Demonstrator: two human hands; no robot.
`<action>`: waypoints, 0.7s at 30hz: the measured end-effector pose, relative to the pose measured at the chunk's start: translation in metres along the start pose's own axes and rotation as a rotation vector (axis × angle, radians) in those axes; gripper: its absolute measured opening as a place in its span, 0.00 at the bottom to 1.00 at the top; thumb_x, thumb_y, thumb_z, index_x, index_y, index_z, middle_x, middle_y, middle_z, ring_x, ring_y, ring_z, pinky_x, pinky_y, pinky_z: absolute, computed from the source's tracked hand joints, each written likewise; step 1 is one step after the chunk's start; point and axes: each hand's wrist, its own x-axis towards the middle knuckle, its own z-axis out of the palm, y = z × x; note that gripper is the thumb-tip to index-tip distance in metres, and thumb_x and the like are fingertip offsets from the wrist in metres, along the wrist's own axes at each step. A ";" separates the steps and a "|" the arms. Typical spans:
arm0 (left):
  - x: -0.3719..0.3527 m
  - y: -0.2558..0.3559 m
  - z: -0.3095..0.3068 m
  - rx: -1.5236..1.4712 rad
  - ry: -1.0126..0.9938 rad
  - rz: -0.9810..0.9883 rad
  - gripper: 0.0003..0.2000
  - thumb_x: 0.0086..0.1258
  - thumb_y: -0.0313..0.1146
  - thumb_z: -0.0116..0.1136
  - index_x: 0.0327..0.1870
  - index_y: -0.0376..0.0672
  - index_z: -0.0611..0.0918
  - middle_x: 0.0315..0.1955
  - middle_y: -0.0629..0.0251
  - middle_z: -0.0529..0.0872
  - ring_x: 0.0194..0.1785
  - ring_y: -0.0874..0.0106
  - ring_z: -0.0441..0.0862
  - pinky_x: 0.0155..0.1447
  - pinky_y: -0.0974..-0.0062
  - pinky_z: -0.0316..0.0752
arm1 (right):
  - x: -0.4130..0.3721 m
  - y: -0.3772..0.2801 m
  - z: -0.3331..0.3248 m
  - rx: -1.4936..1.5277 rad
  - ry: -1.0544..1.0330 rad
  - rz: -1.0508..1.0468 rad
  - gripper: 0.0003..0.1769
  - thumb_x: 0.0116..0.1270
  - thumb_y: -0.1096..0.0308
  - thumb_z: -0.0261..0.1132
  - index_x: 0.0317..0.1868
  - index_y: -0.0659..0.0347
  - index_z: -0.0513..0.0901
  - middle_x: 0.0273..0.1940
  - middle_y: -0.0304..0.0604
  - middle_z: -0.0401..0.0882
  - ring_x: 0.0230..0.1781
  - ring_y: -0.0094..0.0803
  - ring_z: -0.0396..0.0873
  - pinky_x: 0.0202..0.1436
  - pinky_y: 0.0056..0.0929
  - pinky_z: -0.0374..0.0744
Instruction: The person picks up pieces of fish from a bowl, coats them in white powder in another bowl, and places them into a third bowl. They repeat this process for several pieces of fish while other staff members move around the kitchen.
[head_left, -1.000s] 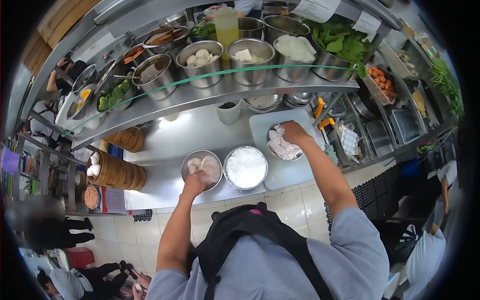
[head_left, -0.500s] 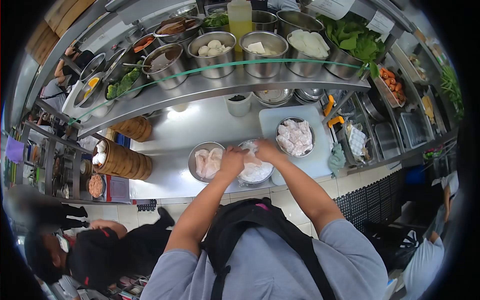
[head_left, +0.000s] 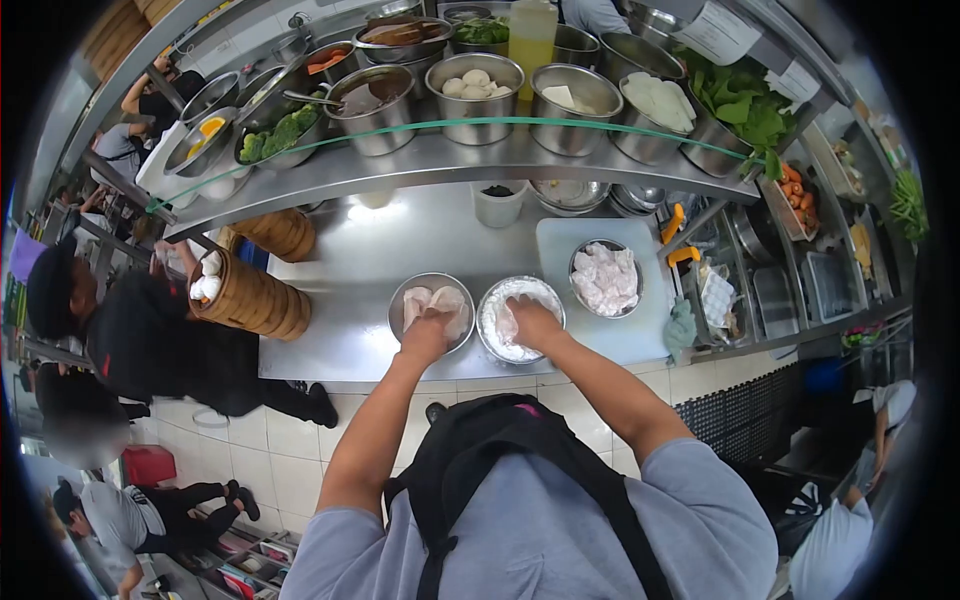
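Observation:
My left hand [head_left: 427,338] reaches into a steel bowl [head_left: 394,330] of smooth, pale pink raw meat pieces [head_left: 447,300]. Its fingers are bent against one piece. Beside it, my right hand [head_left: 532,324] is down in a second steel bowl [head_left: 490,350] filled with white flour [head_left: 525,287]. The right fingertips are partly sunk in the flour, and whether they grip a piece is hidden. A third steel bowl [head_left: 607,316], to the right, holds flour-coated meat pieces [head_left: 606,277] on a pale cutting board [head_left: 650,330].
Bamboo steamers [head_left: 262,300] stand at the left. A raised steel shelf [head_left: 410,165] with several food pots crosses ahead. Orange-handled tools [head_left: 682,255] and a greenish cloth [head_left: 680,325] lie at the right edge. A co-worker in black [head_left: 150,330] stands at the left.
My left hand has moved from the flour bowl into the left meat bowl. My right hand stays at the flour bowl. The co-worker in black at the left has moved nearer the counter.

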 end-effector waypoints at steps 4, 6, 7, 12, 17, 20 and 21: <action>0.003 0.014 0.004 0.134 -0.059 -0.110 0.30 0.57 0.32 0.70 0.65 0.54 0.79 0.60 0.54 0.78 0.60 0.57 0.79 0.63 0.59 0.77 | 0.010 -0.001 0.007 0.031 -0.114 0.015 0.29 0.56 0.68 0.70 0.61 0.58 0.77 0.60 0.58 0.78 0.58 0.53 0.80 0.61 0.47 0.78; 0.007 0.008 0.006 0.149 -0.084 -0.134 0.30 0.57 0.33 0.71 0.65 0.55 0.79 0.60 0.55 0.77 0.61 0.58 0.79 0.64 0.59 0.76 | 0.017 0.004 0.015 0.062 -0.124 0.031 0.28 0.56 0.67 0.70 0.59 0.58 0.78 0.58 0.57 0.79 0.57 0.52 0.80 0.61 0.47 0.78; 0.010 0.001 0.011 0.175 -0.070 -0.084 0.30 0.56 0.34 0.71 0.65 0.55 0.79 0.59 0.54 0.78 0.62 0.58 0.78 0.66 0.60 0.75 | 0.020 0.007 0.016 0.097 -0.134 0.046 0.26 0.56 0.65 0.70 0.57 0.58 0.80 0.56 0.57 0.81 0.57 0.50 0.81 0.61 0.46 0.78; 0.012 -0.007 0.019 0.147 -0.077 -0.070 0.30 0.55 0.35 0.73 0.63 0.56 0.81 0.57 0.52 0.79 0.63 0.59 0.77 0.70 0.61 0.69 | 0.023 0.016 -0.010 0.163 -0.174 0.145 0.29 0.52 0.64 0.73 0.56 0.60 0.80 0.55 0.56 0.82 0.56 0.50 0.81 0.61 0.45 0.79; 0.011 -0.005 0.015 0.139 -0.033 -0.014 0.27 0.59 0.35 0.69 0.64 0.57 0.81 0.54 0.52 0.81 0.61 0.58 0.79 0.68 0.59 0.72 | 0.007 -0.002 0.016 -0.017 0.031 0.110 0.34 0.50 0.70 0.73 0.60 0.60 0.75 0.55 0.56 0.78 0.56 0.52 0.79 0.59 0.47 0.79; 0.008 -0.001 0.008 0.203 -0.044 -0.015 0.28 0.59 0.35 0.69 0.64 0.58 0.80 0.56 0.51 0.80 0.61 0.57 0.79 0.68 0.60 0.72 | 0.011 -0.003 0.021 -0.016 0.075 0.108 0.30 0.51 0.73 0.69 0.58 0.61 0.75 0.52 0.57 0.78 0.52 0.52 0.81 0.56 0.48 0.80; 0.007 -0.001 0.008 0.204 -0.045 -0.015 0.28 0.59 0.35 0.69 0.64 0.58 0.80 0.56 0.51 0.80 0.61 0.57 0.79 0.68 0.60 0.72 | 0.013 0.000 0.018 0.007 0.071 0.140 0.29 0.52 0.72 0.69 0.58 0.61 0.76 0.52 0.58 0.79 0.52 0.53 0.81 0.57 0.48 0.80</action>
